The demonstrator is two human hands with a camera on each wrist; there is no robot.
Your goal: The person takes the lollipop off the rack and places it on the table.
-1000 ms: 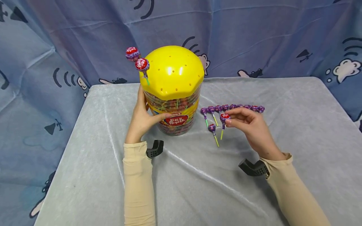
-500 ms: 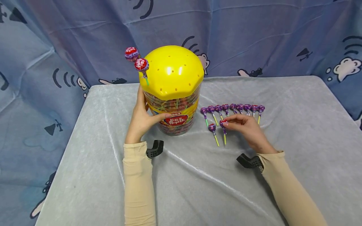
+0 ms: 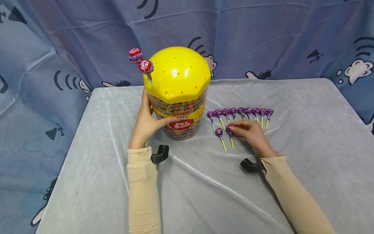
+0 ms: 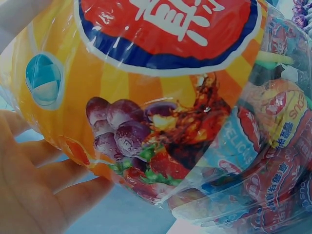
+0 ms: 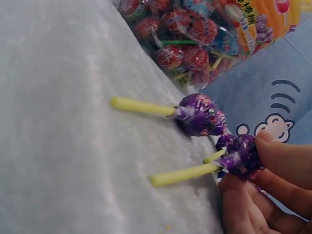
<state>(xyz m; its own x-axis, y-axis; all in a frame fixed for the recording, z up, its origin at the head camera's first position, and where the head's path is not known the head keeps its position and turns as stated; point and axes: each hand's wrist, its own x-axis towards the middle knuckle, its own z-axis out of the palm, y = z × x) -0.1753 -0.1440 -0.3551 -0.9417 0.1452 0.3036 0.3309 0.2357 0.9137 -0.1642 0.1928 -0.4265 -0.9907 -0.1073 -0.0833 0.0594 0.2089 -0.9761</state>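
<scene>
A clear plastic jar (image 3: 188,107) full of wrapped lollipops stands on the table under a domed yellow lid (image 3: 176,76) with small holes. My left hand (image 3: 146,122) grips the jar's left side, thumb across the front label; in the left wrist view several fingers (image 4: 78,195) lie along the jar's lower edge. My right hand (image 3: 252,136) pinches a purple-wrapped lollipop (image 5: 241,158) by its head between thumb and fingers. The yellow stick of this lollipop points toward the table's front. Just left of it lies another purple lollipop (image 3: 219,132), apart from the held one.
Behind the right hand runs a row of several purple lollipops (image 3: 240,110). Two red-and-purple lollipops (image 3: 146,67) stick out from the lid's left side. A grey cloth covers the table (image 3: 201,195), and a blue patterned curtain (image 3: 263,39) hangs behind.
My right hand has brought the lollipop forward and down from the row, to beside the single lollipop in front. The left hand stays on the jar.
</scene>
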